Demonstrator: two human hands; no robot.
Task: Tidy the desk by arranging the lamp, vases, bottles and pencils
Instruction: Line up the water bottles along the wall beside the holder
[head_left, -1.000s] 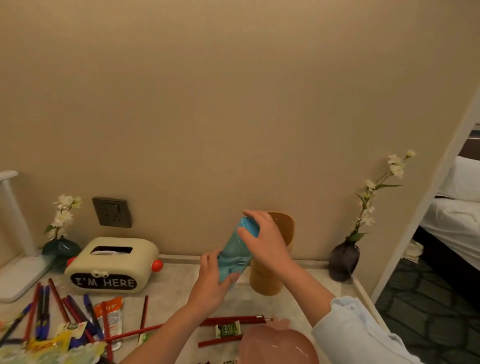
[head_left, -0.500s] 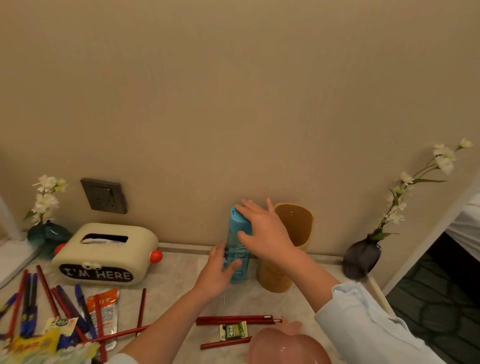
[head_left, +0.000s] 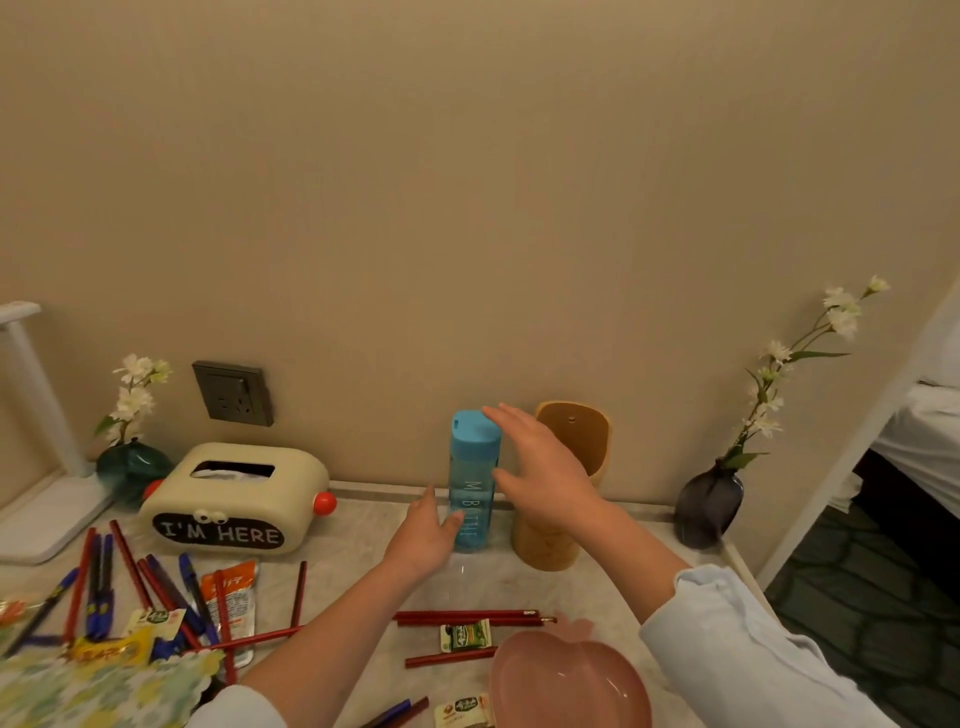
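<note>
A blue bottle (head_left: 470, 467) with a blue cap stands upright on the marble desk (head_left: 358, 551), close to the wall. My left hand (head_left: 423, 535) rests by its lower part, fingertips just touching it. My right hand (head_left: 540, 473) hovers at the cap's right side with its fingers spread. A tan pencil holder (head_left: 576, 436) stands right behind that hand. Red pencils (head_left: 467, 617) lie in front; more pencils and blue pens (head_left: 98, 587) are scattered at the left. A dark vase (head_left: 709, 501) stands at the right, a green vase (head_left: 132, 465) at the left beside the white lamp base (head_left: 47, 514).
A cream tissue box (head_left: 234, 499) reading "I'M HERE" sits at the left below a wall socket (head_left: 232, 392). A pink apple-shaped bowl (head_left: 566, 680) is at the near edge, with small snack packets (head_left: 465, 636) around. The desk ends at the right; a bed (head_left: 924, 431) lies beyond.
The bottle went from tilted in both hands to upright on the desk beside the holder. Both hands have loosened, and the right hand's fingers have spread off the cap.
</note>
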